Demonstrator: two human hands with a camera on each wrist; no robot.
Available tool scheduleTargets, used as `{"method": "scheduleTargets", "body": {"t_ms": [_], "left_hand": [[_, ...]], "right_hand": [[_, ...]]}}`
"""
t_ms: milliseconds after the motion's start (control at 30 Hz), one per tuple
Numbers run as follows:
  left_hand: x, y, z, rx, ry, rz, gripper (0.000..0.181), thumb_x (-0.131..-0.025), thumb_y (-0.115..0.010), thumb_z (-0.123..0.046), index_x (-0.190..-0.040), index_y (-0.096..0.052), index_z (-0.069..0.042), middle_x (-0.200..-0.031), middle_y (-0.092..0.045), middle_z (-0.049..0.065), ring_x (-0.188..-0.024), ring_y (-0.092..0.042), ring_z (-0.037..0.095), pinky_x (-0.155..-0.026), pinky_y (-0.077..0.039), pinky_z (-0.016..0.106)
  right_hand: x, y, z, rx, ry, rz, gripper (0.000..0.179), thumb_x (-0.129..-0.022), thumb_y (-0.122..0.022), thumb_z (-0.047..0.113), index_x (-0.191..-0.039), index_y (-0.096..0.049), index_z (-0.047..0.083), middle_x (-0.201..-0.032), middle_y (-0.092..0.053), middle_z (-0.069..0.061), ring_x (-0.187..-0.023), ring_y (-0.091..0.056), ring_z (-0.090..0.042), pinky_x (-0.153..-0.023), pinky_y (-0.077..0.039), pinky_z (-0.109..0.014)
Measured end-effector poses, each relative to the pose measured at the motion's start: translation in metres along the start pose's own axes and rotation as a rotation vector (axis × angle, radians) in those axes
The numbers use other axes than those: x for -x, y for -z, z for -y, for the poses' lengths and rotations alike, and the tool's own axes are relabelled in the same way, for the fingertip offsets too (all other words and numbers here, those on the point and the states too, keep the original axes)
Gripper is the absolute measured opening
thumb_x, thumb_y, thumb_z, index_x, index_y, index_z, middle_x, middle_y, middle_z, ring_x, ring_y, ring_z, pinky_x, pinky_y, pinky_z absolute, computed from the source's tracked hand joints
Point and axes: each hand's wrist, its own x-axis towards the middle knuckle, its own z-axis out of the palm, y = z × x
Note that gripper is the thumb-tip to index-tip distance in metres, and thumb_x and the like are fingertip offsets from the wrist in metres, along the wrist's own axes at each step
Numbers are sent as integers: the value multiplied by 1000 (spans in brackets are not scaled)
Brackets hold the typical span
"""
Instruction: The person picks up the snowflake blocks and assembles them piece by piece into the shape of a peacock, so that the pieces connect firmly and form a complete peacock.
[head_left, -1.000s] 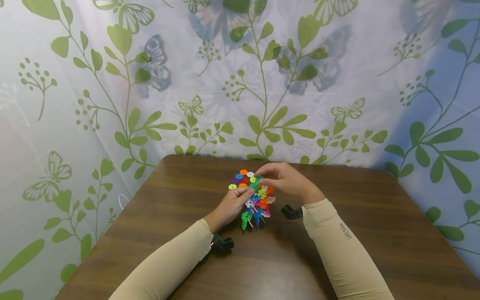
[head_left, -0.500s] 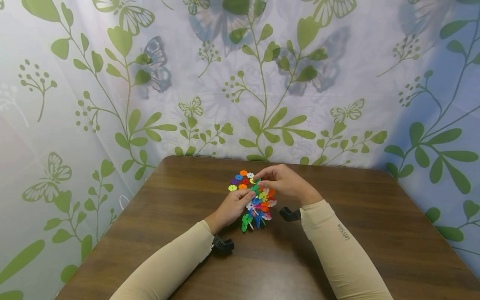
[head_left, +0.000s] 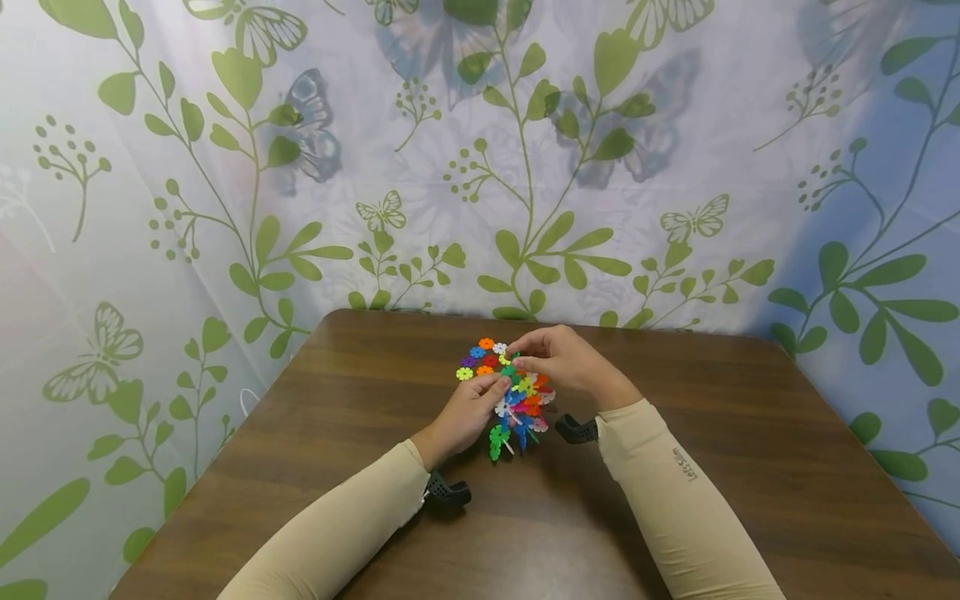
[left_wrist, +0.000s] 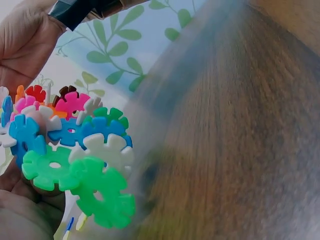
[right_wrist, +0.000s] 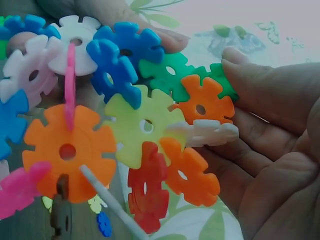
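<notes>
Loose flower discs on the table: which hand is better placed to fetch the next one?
Probably the right hand, once it releases the green disc: it looks near the loose white disc, while the left hand grips the cluster.

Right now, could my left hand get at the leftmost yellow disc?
Probably yes: the yellow disc lies just beyond your left hand with nothing visible between them, though that hand would likely need to release the joined discs it holds.

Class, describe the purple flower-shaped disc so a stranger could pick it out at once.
On the brown table, just beyond the left hand, lie loose flower-shaped discs. The purple disc sits between a blue disc and a yellow-green disc, the only purple one there.
</notes>
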Motion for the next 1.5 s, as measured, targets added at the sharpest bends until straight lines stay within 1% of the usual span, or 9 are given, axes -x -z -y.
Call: {"method": "scheduleTargets", "body": {"t_ms": [100, 267, 467, 633, 767, 1000, 1200, 1333, 1500], "left_hand": [[0, -1, -1, -20, -8, -16, 36, -113, -52, -29, -109, -70, 2, -76, -42, 2, -75, -45, 22, -66, -39, 31], [0, 0, 0, -47, 10, -29, 36, -113, -52, -30, -121, -74, -2, -81, -50, 3, -83, -53, 19, -72, -47, 29], [0, -5, -1, 1, 1, -20, 38, -114, -51, -32, -119, -71, 0, -90, -55, 3, -90, -55, 19, -78, -47, 33], [-2, -8, -5, 189, 28, -82, 34, -115, -49, -30, -120, -66, -1, -109, -57, 5, -104, -55, 19, -90, -49, 30], [-4, -7, -5, 380, 63, -136, 35, -116, -45, -28, -129, -58, 3, -118, -56, 11, -104, -58, 20, -93, -52, 30], [-8, -3, 0, 532, 98, -128, 47, -118, -35, -27, -152, -39, 7, -129, -58, 17, -98, -61, 23, -82, -57, 35], [-9, -5, 4, 563, 142, -72, 45, -118, -34, -27, -152, -40, 2, -133, -58, 14, -104, -60, 24, -87, -55, 35], [-10, -8, 4, 536, 168, -47, 41, -118, -34, -28, -147, -41, 1, -135, -55, 15, -107, -59, 23, -96, -51, 37], [-18, -13, 4, 511, 222, -55, 58, -117, -40, -32, -162, -25, 2, -156, -42, 19, -133, -49, 29, -115, -39, 44]], "right_hand": [[0, 0, 1, 3, -8, -4, 24, -101, -74, 16, -121, -77, 3, -105, -77, -1, -84, -70, -23, -76, -60, -40], [2, 1, 0, 5, -17, 10, 25, -102, -74, 17, -122, -76, 2, -104, -76, -1, -83, -69, -24, -76, -60, -40], [3, 2, -3, 5, 11, 11, 31, -103, -72, 21, -130, -74, 5, -113, -75, -1, -84, -68, -22, -77, -60, -39], [0, 0, -7, -73, 55, -35, 41, -107, -67, 22, -144, -63, 5, -131, -70, -10, -101, -70, -27, -82, -61, -42], [0, 0, -11, -114, 40, -97, 44, -108, -64, 23, -146, -60, 2, -137, -66, -12, -122, -65, -28, -98, -55, -47], [7, 4, -20, -130, -79, -64, 51, -106, -69, 27, -149, -55, 5, -138, -64, -13, -116, -67, -29, -101, -52, -52], [16, -4, -42, -278, -185, 2, 53, -105, -70, 21, -148, -52, -2, -137, -62, -21, -107, -71, -33, -91, -59, -46], [24, -12, -54, -388, -303, -16, 55, -103, -73, 26, -146, -54, -3, -132, -63, -20, -103, -69, -32, -85, -61, -43], [32, -17, -64, -549, -353, -74, 49, -104, -71, 17, -142, -54, -8, -125, -62, -26, -98, -69, -36, -85, -61, -47]]}}
